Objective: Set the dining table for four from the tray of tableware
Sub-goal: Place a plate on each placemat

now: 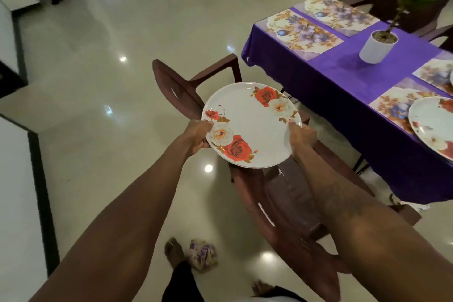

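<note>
I hold a white plate with red and white roses (252, 125) in front of me, above a chair and left of the table. My left hand (198, 136) grips its left rim and my right hand (300, 137) grips its right rim. The dining table (343, 76) with a purple cloth stands at the right. Another rose plate (434, 125) lies on the near floral placemat (392, 105) at the right edge. Two far placemats (301, 32) (338, 12) lie bare. The tray is not in view.
Two dark brown plastic chairs (181, 91) (294, 216) stand between me and the table. A white pot with a green plant (377, 46) sits mid-table. More chairs stand behind the table. Glossy tiled floor spreads to the left; my feet show at the bottom.
</note>
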`<action>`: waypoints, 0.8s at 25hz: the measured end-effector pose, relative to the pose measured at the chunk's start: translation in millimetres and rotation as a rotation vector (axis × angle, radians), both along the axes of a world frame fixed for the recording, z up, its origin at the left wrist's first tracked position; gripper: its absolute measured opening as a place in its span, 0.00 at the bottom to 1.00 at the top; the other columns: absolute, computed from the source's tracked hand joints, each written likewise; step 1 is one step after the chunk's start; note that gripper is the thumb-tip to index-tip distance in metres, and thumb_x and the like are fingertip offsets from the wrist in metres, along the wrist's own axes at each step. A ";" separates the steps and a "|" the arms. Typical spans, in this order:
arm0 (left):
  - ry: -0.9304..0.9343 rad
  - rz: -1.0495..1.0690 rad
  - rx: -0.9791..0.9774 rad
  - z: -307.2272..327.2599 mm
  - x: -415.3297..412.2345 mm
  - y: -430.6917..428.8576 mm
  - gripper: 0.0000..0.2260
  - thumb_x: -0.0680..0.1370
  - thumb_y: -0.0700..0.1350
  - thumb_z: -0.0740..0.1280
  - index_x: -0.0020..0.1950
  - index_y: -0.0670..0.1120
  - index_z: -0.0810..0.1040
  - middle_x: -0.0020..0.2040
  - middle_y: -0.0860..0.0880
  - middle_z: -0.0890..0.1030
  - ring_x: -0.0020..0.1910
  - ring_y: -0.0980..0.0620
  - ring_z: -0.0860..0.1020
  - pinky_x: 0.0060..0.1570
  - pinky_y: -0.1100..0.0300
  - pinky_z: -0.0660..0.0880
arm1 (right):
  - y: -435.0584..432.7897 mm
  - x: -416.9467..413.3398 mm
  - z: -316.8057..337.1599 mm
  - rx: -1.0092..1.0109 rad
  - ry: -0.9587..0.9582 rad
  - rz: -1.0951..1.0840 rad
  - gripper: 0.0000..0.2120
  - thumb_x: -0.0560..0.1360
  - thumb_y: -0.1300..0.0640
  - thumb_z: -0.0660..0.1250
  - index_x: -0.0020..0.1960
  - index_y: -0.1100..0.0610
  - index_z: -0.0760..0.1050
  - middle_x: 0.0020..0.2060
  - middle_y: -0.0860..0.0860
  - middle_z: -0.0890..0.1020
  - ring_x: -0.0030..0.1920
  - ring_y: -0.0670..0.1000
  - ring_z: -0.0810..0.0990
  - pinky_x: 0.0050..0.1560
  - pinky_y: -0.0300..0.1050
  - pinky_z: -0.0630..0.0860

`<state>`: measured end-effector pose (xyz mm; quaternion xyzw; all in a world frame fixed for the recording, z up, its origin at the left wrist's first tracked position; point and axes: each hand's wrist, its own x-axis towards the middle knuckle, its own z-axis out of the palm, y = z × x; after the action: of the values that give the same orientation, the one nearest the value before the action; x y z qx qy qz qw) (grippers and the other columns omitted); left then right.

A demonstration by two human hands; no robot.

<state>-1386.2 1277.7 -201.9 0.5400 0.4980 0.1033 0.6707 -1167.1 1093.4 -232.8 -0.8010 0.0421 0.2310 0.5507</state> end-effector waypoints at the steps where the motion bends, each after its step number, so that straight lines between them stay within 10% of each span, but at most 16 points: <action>1: -0.016 -0.028 0.009 -0.4 1.8 29.1 0.11 0.83 0.38 0.61 0.59 0.41 0.82 0.55 0.41 0.86 0.54 0.41 0.85 0.55 0.39 0.82 | 20.9 -4.6 0.7 0.009 -0.006 -0.036 0.19 0.77 0.50 0.71 0.64 0.61 0.81 0.51 0.52 0.84 0.50 0.53 0.82 0.52 0.47 0.80; 13: 0.039 -0.341 -0.008 23.0 15.0 324.7 0.14 0.84 0.39 0.61 0.68 0.38 0.75 0.58 0.40 0.85 0.55 0.40 0.85 0.52 0.36 0.82 | 251.2 -70.0 15.6 0.043 0.046 -0.325 0.17 0.79 0.50 0.69 0.62 0.60 0.80 0.50 0.52 0.84 0.44 0.52 0.83 0.41 0.44 0.79; 20: 0.052 -0.452 -0.016 4.4 88.6 435.7 0.13 0.84 0.37 0.61 0.66 0.34 0.77 0.57 0.37 0.85 0.54 0.38 0.85 0.55 0.35 0.80 | 352.0 -20.2 -19.5 -0.019 0.045 -0.511 0.24 0.73 0.39 0.69 0.58 0.57 0.83 0.46 0.50 0.84 0.48 0.57 0.84 0.56 0.56 0.82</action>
<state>-1297.5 1713.4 -197.5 0.6350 0.3822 -0.0675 0.6680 -1187.3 1445.4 -252.3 -0.7641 0.2575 0.1017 0.5826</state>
